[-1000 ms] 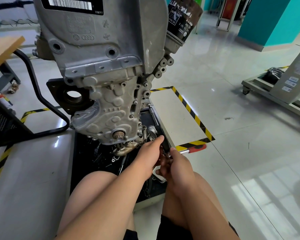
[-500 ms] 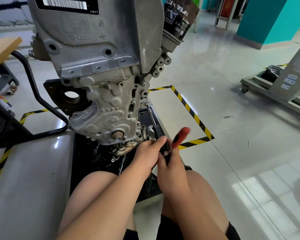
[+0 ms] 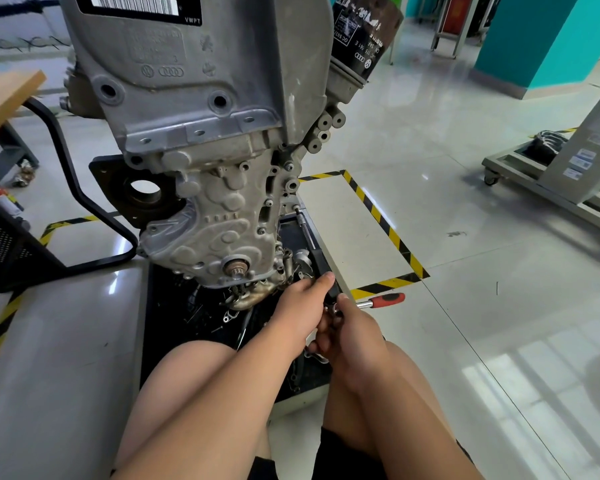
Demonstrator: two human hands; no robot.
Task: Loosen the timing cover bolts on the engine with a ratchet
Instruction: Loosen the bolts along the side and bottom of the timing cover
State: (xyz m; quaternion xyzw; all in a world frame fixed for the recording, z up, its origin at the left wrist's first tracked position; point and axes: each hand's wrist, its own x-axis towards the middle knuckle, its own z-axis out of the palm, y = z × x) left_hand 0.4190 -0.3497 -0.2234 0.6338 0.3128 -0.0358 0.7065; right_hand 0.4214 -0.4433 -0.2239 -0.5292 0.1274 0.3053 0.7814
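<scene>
One engine (image 3: 205, 150), one ratchet (image 3: 385, 300), two hands (image 3: 302, 306), one oil filter (image 3: 364, 39), one trolley (image 3: 520, 183)

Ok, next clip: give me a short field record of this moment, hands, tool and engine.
engine: stands in a black tray, timing cover in place
ratchet: low by the engine's bottom right corner, red handle pointing right
right hand: grips the ratchet near its head
left hand: beside the ratchet's head, fingers hidden
oil filter: upper right of engine
</scene>
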